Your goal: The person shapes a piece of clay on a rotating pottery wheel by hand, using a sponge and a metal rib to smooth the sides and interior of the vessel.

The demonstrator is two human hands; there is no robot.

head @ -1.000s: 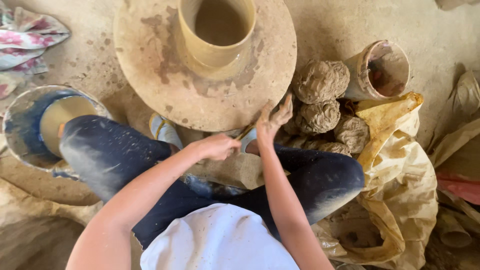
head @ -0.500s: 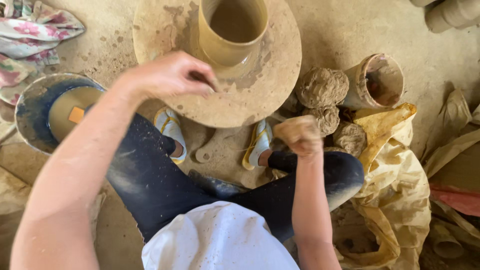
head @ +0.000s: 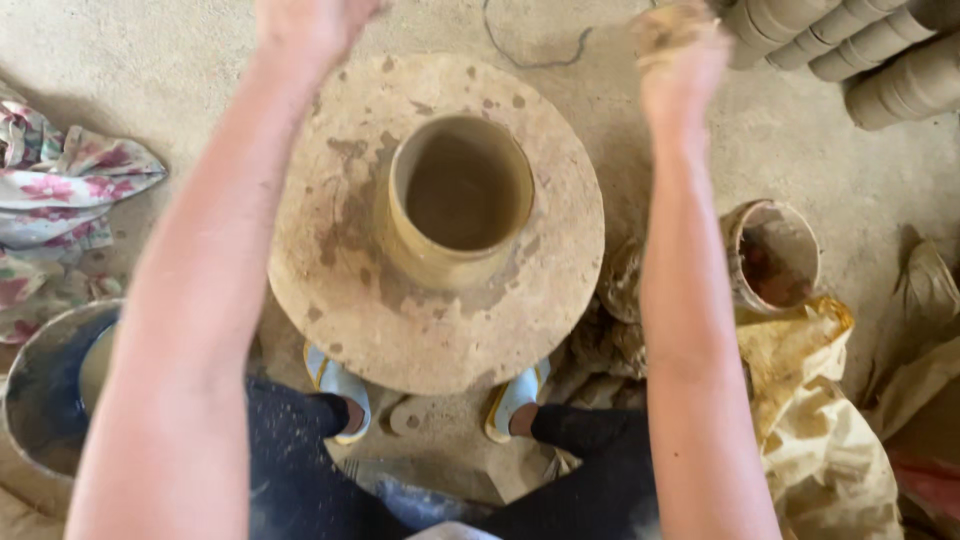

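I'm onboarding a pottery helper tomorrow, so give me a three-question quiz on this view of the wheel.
1. True or false: the clay pot stands upright on the round wheel.
2. What lies on the floor at far left? A) floral cloth B) metal ladder C) glass bottle
3. Fill in: the right hand, raised beyond the wheel, is smeared with ____.

Key: 1 true. 2 A, the floral cloth. 3 clay. The left hand is also raised, partly cut off by the frame's top edge.
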